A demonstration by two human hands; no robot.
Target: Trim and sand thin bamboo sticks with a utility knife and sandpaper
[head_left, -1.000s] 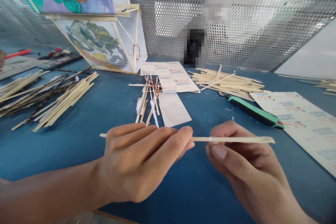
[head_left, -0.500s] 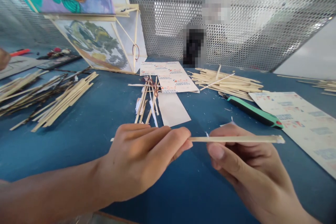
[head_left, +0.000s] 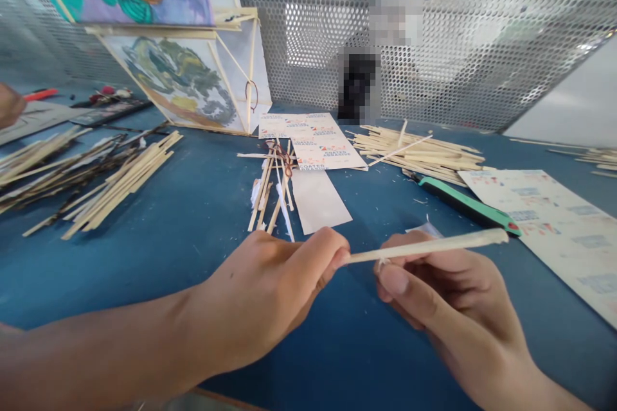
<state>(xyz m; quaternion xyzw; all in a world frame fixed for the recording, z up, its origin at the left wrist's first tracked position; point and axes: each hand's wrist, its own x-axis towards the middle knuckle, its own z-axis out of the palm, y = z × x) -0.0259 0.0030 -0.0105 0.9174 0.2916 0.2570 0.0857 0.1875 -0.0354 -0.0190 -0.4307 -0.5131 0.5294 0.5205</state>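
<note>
Both hands hold one thin, pale wooden stick (head_left: pixel 429 246) over the blue table (head_left: pixel 193 218). My left hand (head_left: pixel 270 298) is closed around the stick's left end, with thumb and fingers pinched at its tip. My right hand (head_left: pixel 448 295) grips it from below, thumb pressed against the underside. The stick's right end sticks out past my right hand and tilts slightly upward. A small white scrap (head_left: pixel 427 229) shows just behind my right fingers.
A green utility knife (head_left: pixel 465 205) lies right of centre. Stick piles sit at the left (head_left: pixel 110 183), the back centre (head_left: pixel 419 154) and in a tied bundle (head_left: pixel 274 183). Printed sheets (head_left: pixel 549 218) and a paper strip (head_left: pixel 321 200) lie nearby. Painted kites (head_left: pixel 183 77) lean against a perforated metal wall.
My left hand has slid right along the stick, so its left end no longer shows. The stick's right end has tilted up.
</note>
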